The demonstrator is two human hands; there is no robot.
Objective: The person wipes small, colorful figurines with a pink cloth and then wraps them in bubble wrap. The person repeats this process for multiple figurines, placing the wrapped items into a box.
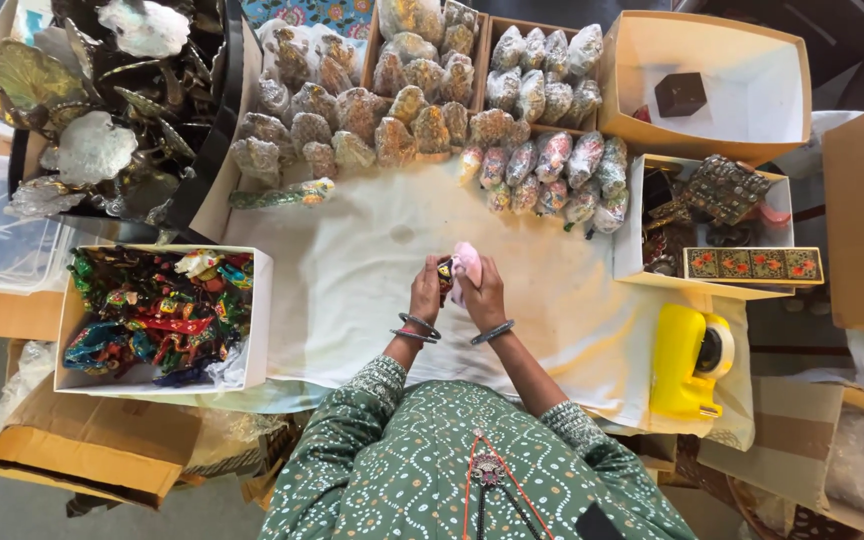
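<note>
Two hands meet over the near middle of our table: our left hand (pixel 425 291) is closed around a small dark painted ornament (pixel 444 272), and our right hand (pixel 484 295) is closed on a soft pink cloth (pixel 467 264) pressed against it. Metal bangles (pixel 419 327) ring both wrists.

We judge the ornament to be light, rigid and glossy, so likely slippery and easy to chip; cradling its body in the palm with the fingers wrapped round seems the safest hold. The cloth looks limp and can be pinched anywhere.

Under our hands lies a cream fabric sheet (pixel 352 290) that covers the table. Along the far edge sit rows of plastic-wrapped painted figures (pixel 552 160), some loose on the sheet and some in shallow cardboard trays (pixel 487 40). At the left edge a white box of colourful stitched trinkets (pixel 157 315) stands beside the sheet, and towards the far left corner a dark bin of brass leaf-shaped pieces (pixel 102 110). At the right edge we see a yellow tape dispenser (pixel 690 360), a white box of small decorated caskets (pixel 722 215), and, further off, a large open cardboard box with one dark cube (pixel 680 93) inside.
</note>
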